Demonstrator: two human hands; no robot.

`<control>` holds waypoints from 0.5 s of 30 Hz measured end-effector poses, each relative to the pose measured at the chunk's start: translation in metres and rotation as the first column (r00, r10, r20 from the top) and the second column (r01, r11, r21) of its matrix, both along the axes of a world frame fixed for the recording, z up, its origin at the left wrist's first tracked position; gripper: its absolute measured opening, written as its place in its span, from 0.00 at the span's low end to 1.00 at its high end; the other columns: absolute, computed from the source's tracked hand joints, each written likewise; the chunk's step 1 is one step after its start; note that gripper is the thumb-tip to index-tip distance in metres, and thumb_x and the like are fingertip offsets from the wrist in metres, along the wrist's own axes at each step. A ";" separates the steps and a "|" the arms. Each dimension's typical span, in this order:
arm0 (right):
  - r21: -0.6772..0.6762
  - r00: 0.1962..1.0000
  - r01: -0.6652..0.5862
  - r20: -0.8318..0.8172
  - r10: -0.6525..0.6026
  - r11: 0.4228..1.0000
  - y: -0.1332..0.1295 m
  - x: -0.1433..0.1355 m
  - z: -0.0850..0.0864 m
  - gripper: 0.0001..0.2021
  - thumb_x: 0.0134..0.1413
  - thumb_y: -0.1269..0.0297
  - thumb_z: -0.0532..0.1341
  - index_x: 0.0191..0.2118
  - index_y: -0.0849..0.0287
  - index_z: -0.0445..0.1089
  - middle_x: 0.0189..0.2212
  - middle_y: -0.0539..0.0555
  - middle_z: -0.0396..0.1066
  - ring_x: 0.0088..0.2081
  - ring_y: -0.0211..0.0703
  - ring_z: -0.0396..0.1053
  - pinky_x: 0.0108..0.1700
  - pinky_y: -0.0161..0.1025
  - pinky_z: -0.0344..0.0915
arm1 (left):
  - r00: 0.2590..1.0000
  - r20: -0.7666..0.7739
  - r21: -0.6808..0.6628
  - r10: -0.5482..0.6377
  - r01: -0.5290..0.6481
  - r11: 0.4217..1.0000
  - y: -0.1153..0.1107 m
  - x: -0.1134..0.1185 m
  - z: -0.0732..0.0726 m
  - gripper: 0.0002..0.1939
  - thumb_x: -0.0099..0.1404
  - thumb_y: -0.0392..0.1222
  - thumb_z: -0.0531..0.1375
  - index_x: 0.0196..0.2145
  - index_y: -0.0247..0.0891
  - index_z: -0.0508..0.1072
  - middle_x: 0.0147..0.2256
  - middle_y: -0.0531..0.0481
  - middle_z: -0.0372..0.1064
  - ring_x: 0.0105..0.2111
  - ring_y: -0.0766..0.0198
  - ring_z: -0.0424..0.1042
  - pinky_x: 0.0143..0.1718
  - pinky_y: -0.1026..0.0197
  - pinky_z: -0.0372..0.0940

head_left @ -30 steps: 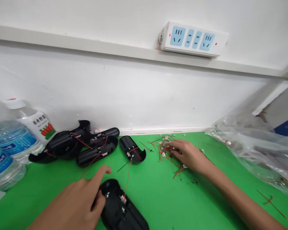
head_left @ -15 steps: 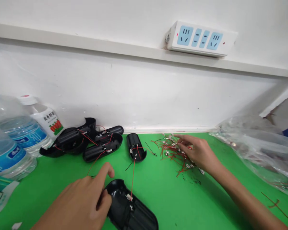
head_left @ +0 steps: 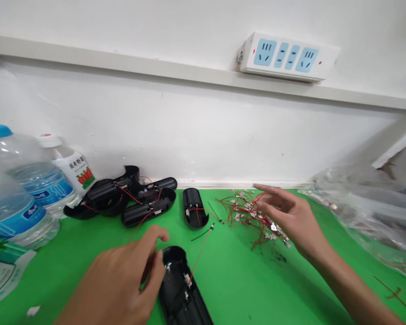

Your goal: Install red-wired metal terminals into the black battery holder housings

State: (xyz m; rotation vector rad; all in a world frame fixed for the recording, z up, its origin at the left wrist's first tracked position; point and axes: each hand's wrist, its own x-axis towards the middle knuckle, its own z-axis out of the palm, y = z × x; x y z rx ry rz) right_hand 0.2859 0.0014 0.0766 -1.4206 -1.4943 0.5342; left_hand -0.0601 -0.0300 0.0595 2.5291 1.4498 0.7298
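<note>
My left hand (head_left: 118, 280) is at the lower left, index finger bent and raised, thumb against the rim of a black plastic shell (head_left: 176, 271). Its other fingers are hidden. An orange wire runs from a metal contact in this shell to a small black-leaded part (head_left: 211, 227) on the mat. My right hand (head_left: 292, 216) hovers over a tangled pile of red wires with metal tabs (head_left: 245, 208). Its index finger is stretched out, and a red wire shows at the thumb tip, apparently pinched there. A round-holed metal tab (head_left: 273, 227) lies just below the thumb.
Another wired shell (head_left: 193, 203) lies near the wall, with several more heaped to its left (head_left: 122, 194). Water bottles (head_left: 37, 185) and a white-capped bottle (head_left: 71, 164) line the left. Clear plastic bags (head_left: 362, 212) occupy the right. A power strip (head_left: 287, 56) hangs on the wall.
The near shell has turned a little, and its orange wire's far end has swung right, away from the back shell. My right hand has risen slightly off the wire pile. The view has shifted slightly.
</note>
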 end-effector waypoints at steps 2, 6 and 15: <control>-0.026 0.993 -0.035 -0.115 0.032 0.999 -0.009 -0.016 0.002 0.21 0.58 0.51 0.70 0.53 0.57 0.78 0.34 0.56 0.81 0.33 0.47 0.78 0.34 0.40 0.76 | 0.992 0.076 0.154 -0.105 0.092 0.984 -0.004 0.005 0.003 0.06 0.76 0.39 0.52 0.46 0.47 0.66 0.26 0.61 0.72 0.22 0.63 0.74 0.25 0.62 0.61; -0.068 0.868 -0.208 -0.472 0.153 0.976 -0.030 -0.053 0.003 0.16 0.57 0.55 0.74 0.49 0.52 0.80 0.33 0.53 0.79 0.31 0.42 0.77 0.33 0.35 0.75 | 0.971 0.128 0.249 -0.200 0.163 0.955 -0.015 0.018 0.005 0.08 0.78 0.37 0.52 0.50 0.46 0.68 0.36 0.55 0.76 0.35 0.63 0.77 0.38 0.63 0.68; -0.118 0.761 -0.428 -0.582 0.286 0.896 -0.056 -0.085 -0.012 0.12 0.61 0.57 0.72 0.49 0.48 0.79 0.33 0.50 0.78 0.32 0.41 0.78 0.34 0.35 0.76 | 0.918 0.217 0.111 -0.333 0.316 0.942 -0.022 0.034 -0.013 0.14 0.82 0.48 0.47 0.45 0.42 0.70 0.35 0.50 0.70 0.35 0.60 0.73 0.32 0.64 0.68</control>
